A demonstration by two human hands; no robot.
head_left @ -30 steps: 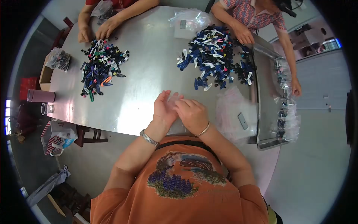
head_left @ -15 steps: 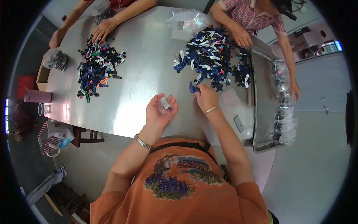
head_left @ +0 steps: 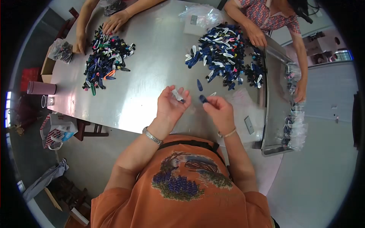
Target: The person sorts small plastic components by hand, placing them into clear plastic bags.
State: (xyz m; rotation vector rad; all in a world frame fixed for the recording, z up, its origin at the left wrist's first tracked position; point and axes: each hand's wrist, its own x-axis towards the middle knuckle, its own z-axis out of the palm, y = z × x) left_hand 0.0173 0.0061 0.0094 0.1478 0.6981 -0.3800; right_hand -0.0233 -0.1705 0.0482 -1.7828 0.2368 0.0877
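My left hand [head_left: 170, 108] is palm up with its fingers curled, holding a white hair clip [head_left: 177, 95] with a small dark piece beside it, perhaps another clip. Just to its right, my right hand [head_left: 221, 115] pinches a dark blue hair clip [head_left: 203, 99] between thumb and fingers. A single blue hair clip [head_left: 199, 84] lies on the metal table beyond my fingertips. Close to my right hand is a white clip [head_left: 213, 94], partly hidden. Farther out spreads a large pile of hair clips [head_left: 222, 53], mostly dark blue, black and white.
Another pile of clips [head_left: 108, 57] is at left, touched by a co-worker's hand [head_left: 116, 21]. A second co-worker's hand [head_left: 257, 37] rests by the right pile. A metal tray [head_left: 273, 125] holds filled bags [head_left: 298, 131]. Plastic bags [head_left: 201, 15] and a pink tumbler [head_left: 42, 87] also lie around.
My right hand has drawn back from the pile toward my left hand, with a blue clip in its fingers. Separate blue and white clips now show on the table.
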